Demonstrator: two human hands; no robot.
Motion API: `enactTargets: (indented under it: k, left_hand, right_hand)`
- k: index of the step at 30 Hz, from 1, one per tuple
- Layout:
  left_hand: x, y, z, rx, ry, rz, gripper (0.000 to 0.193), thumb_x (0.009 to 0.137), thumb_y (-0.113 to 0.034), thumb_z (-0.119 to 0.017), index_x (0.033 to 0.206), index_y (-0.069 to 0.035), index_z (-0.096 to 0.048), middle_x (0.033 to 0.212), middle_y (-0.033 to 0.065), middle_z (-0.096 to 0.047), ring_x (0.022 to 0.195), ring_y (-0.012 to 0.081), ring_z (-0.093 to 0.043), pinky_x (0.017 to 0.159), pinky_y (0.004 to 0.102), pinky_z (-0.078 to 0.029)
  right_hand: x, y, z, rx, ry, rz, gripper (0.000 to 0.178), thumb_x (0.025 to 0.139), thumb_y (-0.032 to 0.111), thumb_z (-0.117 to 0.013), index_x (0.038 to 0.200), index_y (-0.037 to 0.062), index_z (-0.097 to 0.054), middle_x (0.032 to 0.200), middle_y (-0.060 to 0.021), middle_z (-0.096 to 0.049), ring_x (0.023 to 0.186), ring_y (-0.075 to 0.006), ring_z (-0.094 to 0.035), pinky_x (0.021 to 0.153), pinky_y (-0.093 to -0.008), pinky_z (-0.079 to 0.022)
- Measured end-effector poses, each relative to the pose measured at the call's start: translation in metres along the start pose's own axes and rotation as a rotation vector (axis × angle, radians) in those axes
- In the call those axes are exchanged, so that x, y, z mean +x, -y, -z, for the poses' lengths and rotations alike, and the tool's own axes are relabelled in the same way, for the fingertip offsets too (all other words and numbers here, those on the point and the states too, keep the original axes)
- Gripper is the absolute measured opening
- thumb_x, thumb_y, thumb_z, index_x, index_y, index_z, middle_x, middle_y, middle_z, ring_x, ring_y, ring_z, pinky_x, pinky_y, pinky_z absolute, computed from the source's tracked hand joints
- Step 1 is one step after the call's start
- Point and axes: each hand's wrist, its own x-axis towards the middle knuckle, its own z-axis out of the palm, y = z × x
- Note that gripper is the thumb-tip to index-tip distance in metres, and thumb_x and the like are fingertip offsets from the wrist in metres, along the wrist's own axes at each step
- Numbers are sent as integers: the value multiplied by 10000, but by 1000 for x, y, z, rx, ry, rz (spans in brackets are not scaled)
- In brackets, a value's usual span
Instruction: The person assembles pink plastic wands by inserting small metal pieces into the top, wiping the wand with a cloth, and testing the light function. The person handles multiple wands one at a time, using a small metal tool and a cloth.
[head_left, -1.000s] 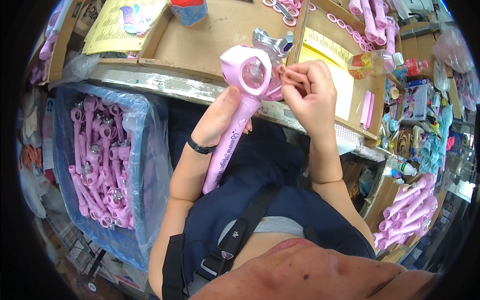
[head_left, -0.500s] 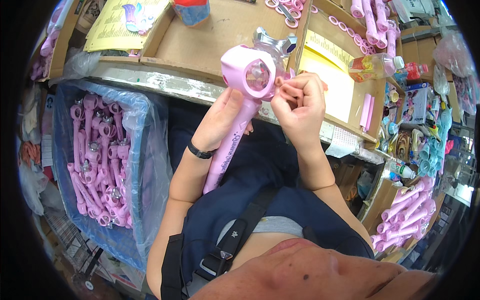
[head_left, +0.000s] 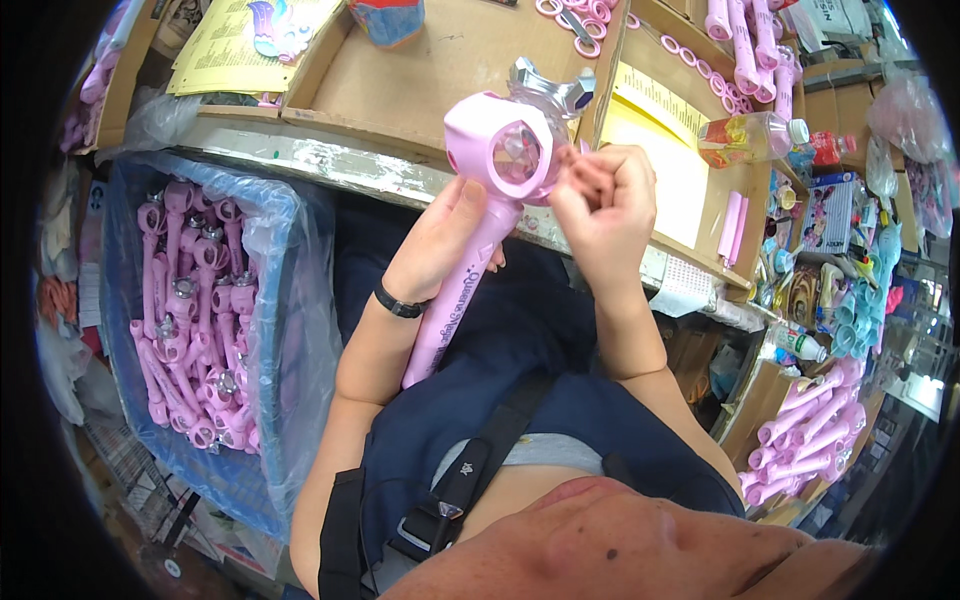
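A pink toy wand (head_left: 462,278) slants across my lap, its round head up with clear windows and a silver gem-like top. My left hand (head_left: 437,235) is wrapped round the handle just below the head, a black band on its wrist. At the head's right side is my right hand (head_left: 612,200), its fingers curled and pinched together. Whatever lies between those fingertips is hidden and slightly blurred. A small pink edge shows just above them.
A blue-lined bin (head_left: 270,330) of pink wands stands at the left. Across the bench sit a cardboard tray (head_left: 400,105), yellow printed sheets (head_left: 655,120), pink rings (head_left: 590,30) and a plastic bottle (head_left: 750,138). Pink handles (head_left: 810,435) fill a carton at the right.
My right hand has shifted slightly right at the wand's head, and its fingers have moved a little. My left hand and the wand stay nearly in place.
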Motion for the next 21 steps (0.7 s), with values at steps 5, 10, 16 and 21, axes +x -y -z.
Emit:
enactTargets:
  k: [5, 10, 16, 21]
  left_hand:
    - [-2, 1, 0, 6, 11, 14, 750, 841, -683, -402, 1104, 12, -503, 820, 102, -591, 577, 127, -584, 504, 224, -483]
    - [-3, 0, 6, 19, 32, -3, 771, 838, -701, -362, 1137, -5, -507, 795, 112, -597, 554, 138, -577, 488, 238, -478]
    - [-7, -2, 13, -236, 123, -2, 733, 839, -699, -345, 1147, -49, -486, 793, 96, -604, 576, 136, -603, 501, 237, -503]
    - [-3, 2, 13, -414, 181, -4, 714, 875, -670, -302, 1212, -61, -459, 806, 124, -613, 550, 154, -598, 464, 248, -498]
  right_hand:
    - [3, 3, 5, -215, 92, 152, 156, 730, -91, -624, 833, -25, -529, 854, -34, -503, 656, -57, -471, 594, -161, -402]
    - [11, -2, 13, -65, 2, 33, 141, 743, -51, -643, 850, 3, -568, 862, -76, -562, 800, -165, -586, 707, -257, -516]
    - [13, -7, 41, 399, -282, -74, 127, 847, -35, -613, 948, -26, -536, 960, -104, -618, 880, -130, -614, 742, -223, -510]
    - [3, -19, 45, 340, -216, -54, 138, 854, -38, -601, 975, -22, -536, 971, -102, -615, 895, -121, -599, 793, -242, -495]
